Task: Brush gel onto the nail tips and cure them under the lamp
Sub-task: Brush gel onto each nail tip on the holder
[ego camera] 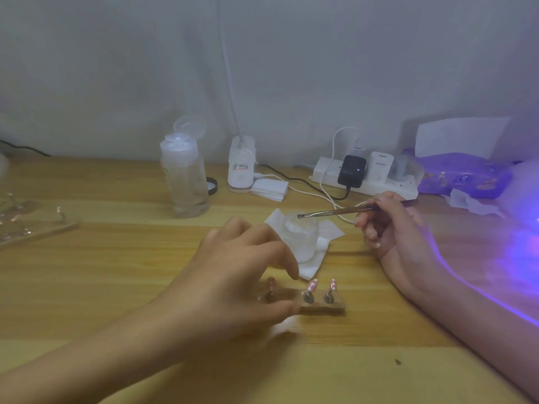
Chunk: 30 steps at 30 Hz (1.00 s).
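Observation:
A small wooden stand near the table's front holds three pink nail tips on metal pegs; two nail tips show clearly on the right, and one is half hidden by my fingers. My left hand grips the stand's left end, thumb at its front edge and fingers over the back. My right hand pinches a thin gel brush, whose tip hovers above a frosted glass gel jar standing on a white tissue. Purple light from the curing lamp spills in at the far right edge.
A clear flip-top bottle stands at the back left. Behind the jar are a white device, a stack of cotton pads and a power strip with chargers and cables. A purple tissue pack lies at the right, a clear tray at the left.

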Tool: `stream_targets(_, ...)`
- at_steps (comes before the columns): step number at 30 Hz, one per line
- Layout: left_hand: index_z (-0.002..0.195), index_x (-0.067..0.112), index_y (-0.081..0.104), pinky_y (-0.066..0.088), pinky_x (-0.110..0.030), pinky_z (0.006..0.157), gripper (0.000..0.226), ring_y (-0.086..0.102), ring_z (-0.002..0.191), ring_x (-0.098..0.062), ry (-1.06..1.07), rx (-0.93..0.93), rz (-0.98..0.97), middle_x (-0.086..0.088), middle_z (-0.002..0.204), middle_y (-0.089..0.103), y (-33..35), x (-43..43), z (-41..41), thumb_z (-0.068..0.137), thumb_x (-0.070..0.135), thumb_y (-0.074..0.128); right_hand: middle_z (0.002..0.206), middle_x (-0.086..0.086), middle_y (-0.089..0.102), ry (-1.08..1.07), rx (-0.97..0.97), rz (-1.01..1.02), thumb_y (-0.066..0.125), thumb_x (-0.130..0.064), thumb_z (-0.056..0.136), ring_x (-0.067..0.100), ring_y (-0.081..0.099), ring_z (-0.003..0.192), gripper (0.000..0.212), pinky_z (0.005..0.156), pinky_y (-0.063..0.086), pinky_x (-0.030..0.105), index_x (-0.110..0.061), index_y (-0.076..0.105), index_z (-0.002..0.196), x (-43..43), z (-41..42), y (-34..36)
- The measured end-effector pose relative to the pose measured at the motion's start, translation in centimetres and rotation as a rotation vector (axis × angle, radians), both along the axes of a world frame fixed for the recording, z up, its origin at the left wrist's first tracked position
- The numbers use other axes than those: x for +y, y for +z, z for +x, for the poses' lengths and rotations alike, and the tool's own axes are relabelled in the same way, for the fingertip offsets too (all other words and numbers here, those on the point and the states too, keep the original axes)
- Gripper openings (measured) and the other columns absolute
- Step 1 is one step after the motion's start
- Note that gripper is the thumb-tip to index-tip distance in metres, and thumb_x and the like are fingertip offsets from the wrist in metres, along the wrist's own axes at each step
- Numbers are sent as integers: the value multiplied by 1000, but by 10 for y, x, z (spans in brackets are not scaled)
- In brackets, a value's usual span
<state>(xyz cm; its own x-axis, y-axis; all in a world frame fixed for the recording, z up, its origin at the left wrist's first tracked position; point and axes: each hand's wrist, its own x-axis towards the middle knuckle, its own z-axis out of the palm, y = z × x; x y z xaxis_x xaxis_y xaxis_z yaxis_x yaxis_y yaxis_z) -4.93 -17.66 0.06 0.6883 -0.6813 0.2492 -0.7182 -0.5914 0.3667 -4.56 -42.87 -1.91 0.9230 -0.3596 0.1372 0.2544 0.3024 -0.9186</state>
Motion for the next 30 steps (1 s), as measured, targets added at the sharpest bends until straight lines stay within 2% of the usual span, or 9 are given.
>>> stream_targets(3,99,43,63,25,-26,93,31,33,105,1,-13,11,8,27,104,55,-2,-14,-1,75,64,65,57,8,63,6,-3,24,47,-16,101,9,45,41,24,39,34,17,-13,51,78,-1,-1,1)
stream_targets(7,85,45,58,25,-27,91,18,33,101,-1,8,-26,-13,26,99,57,-4,-24,-2,77,62,57,57,9,62,8,-1,43,47,-14,101,10,44,41,25,39,34,17,-11,51,77,-1,-2,2)
stream_targets(13,92,42,64,19,-25,81,16,29,95,1,-5,-108,-9,27,98,59,-6,-27,-4,82,55,65,57,9,63,22,-22,34,45,-13,101,9,46,41,23,39,34,17,-9,51,79,-1,-2,1)
stream_targets(17,78,37,68,30,-31,78,15,51,89,-8,-39,-263,-4,25,84,64,-2,-29,-9,75,43,81,59,10,63,-14,-84,-17,47,-15,102,11,47,43,26,40,36,18,-14,50,75,-3,-6,0)
stream_targets(21,67,34,69,45,-35,67,9,65,76,-15,-67,-462,2,20,72,67,0,-32,-16,74,37,67,62,12,64,5,-185,-205,48,-18,102,15,50,45,27,41,39,19,-19,51,75,-2,-9,4)
stream_targets(24,71,33,69,38,-35,75,21,64,78,-14,-94,-517,0,20,76,68,4,-24,-18,85,35,54,64,15,65,64,-201,-404,51,-24,96,19,53,47,22,42,42,23,-24,55,75,-1,-10,20)
stream_targets(27,84,36,68,35,-33,76,8,63,78,-3,-123,-443,-139,24,86,69,24,-11,-9,87,38,61,66,18,67,132,-173,-593,54,-23,94,22,59,50,13,44,47,25,-20,54,81,-3,-8,40)
stream_targets(29,89,37,68,40,-20,75,7,61,73,7,-132,-368,-268,27,84,67,40,-4,8,90,37,62,69,18,69,177,-139,-697,55,-20,97,23,62,53,15,47,51,27,-13,51,84,-3,-6,48)
stream_targets(30,88,35,69,42,-13,72,4,61,72,5,-146,-292,-337,26,82,67,46,-3,17,90,34,65,70,17,70,196,-120,-742,55,-16,99,23,64,55,17,48,53,27,-11,50,84,-2,-5,49)
